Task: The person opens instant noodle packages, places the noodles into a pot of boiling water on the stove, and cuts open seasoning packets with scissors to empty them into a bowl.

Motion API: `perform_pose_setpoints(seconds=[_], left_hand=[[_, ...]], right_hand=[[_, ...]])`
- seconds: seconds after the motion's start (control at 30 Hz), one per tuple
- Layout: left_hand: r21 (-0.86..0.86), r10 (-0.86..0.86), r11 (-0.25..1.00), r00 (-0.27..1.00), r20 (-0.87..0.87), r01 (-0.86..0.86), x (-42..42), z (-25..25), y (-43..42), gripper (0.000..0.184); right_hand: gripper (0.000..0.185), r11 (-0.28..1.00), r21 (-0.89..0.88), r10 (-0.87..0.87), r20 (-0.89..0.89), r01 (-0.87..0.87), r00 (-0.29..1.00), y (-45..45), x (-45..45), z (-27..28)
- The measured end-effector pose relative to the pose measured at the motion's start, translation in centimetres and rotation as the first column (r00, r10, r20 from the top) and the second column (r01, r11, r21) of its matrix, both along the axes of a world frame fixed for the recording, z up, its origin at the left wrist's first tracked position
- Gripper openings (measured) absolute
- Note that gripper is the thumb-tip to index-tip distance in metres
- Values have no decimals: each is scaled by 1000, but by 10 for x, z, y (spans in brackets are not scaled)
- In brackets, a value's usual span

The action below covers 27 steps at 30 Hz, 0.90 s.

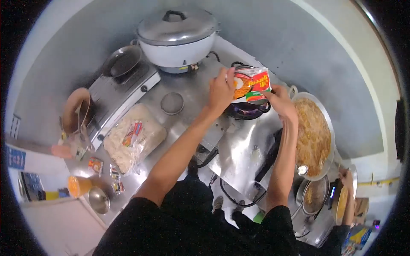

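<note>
Both my hands hold a red and white instant noodle packet [259, 81] by its two sides, with a picture of noodles and an egg on it. My left hand [222, 88] is closed on its left edge, and my right hand [282, 102] pinches its lower right corner. Directly beneath the packet is a dark pan [247, 114] with black handles, mostly covered by it. Whether the packet is torn open I cannot tell. Right of my right forearm stands a wide metal pan [314, 128] of brown, bubbling liquid.
A large rice cooker [177, 40] stands at the back, beside a stove [128, 96] with a black pan [122, 62]. A bag of pale food [134, 136] lies on the steel counter. Another person's hand [347, 178] is at lower right, near a strainer [315, 195].
</note>
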<state>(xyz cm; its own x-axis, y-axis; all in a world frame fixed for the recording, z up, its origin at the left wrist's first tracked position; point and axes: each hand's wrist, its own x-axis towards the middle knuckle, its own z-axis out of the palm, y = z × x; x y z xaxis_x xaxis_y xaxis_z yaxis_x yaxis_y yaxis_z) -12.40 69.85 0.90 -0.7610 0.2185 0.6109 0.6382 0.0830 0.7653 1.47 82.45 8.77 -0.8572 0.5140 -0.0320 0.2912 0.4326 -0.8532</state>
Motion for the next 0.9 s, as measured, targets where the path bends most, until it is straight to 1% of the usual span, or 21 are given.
perform_pose_setpoints(seconds=[0.03,0.07,0.13,0.2,0.27,0.33,0.37,0.4,0.43,0.47,0.5,0.53,0.57,0.6,0.63,0.67,0.7,0.77,0.8,0.87,0.9], left_hand=[[-62,-55,997,998,-5,54,-3,0,-2,30],[-58,-35,998,999,-2,35,-5,0,-5,30],[-94,-177,979,984,36,179,-13,-4,-11,29],[-59,-131,989,987,90,136,-11,-14,-18,30],[-18,-82,996,985,151,85,-4,-29,-31,31],[161,-294,953,912,288,257,0,-41,-54,33],[160,-281,957,916,285,243,1,-44,-65,33],[362,-472,878,693,545,314,4,-46,-78,33],[564,-635,772,361,683,293,8,-50,-91,35],[560,-629,777,361,688,286,14,-55,-103,35],[559,-619,783,267,738,271,19,-58,-113,37],[556,-605,789,170,778,262,22,-60,-121,41],[567,-596,802,193,780,188,22,-79,-124,42],[565,-595,802,189,781,193,25,-85,-128,42],[530,-546,838,206,812,131,28,-91,-132,42],[493,-495,867,221,840,68,30,-96,-134,42],[495,-498,866,219,839,75,32,-98,-136,42],[734,-694,649,240,679,-200,34,-102,-141,41],[735,-698,650,233,677,-191,30,-99,-147,41],[750,-703,633,265,660,-191,21,-93,-159,36],[713,-658,678,283,698,-180,21,-91,-164,32]], right_hand=[[21,998,69,7,48,-11,999,0,-2,-2],[21,997,73,27,51,-30,998,0,0,-1],[26,939,-338,3,205,68,979,-19,7,19],[32,942,-336,56,143,-5,988,-21,12,3],[27,916,-401,-52,-71,19,996,-41,16,-6],[26,929,-362,40,-87,-69,995,-60,19,-27],[26,932,-338,102,-102,-131,990,-70,17,-35],[26,929,-344,111,-101,-140,989,-81,14,-37],[24,925,-355,107,-103,-137,989,-94,12,-38],[22,922,-365,102,-104,-133,989,-106,11,-40],[24,952,-291,61,-131,-97,990,-116,8,-48],[24,952,-291,60,-135,-98,989,-124,7,-48],[25,996,18,87,-122,-85,989,-133,8,-47],[28,943,325,105,-97,-68,990,-141,9,-47],[34,915,401,130,-198,-41,972,-149,9,-53],[34,915,402,124,-199,-34,972,-152,9,-59],[35,906,423,103,-199,-9,975,-155,9,-66],[37,905,422,54,-227,48,972,-164,12,-73],[37,904,423,42,-228,60,973,-171,13,-76],[27,968,221,-69,-236,122,969,-184,15,-81],[27,966,217,-89,-227,139,970,-192,13,-81]])
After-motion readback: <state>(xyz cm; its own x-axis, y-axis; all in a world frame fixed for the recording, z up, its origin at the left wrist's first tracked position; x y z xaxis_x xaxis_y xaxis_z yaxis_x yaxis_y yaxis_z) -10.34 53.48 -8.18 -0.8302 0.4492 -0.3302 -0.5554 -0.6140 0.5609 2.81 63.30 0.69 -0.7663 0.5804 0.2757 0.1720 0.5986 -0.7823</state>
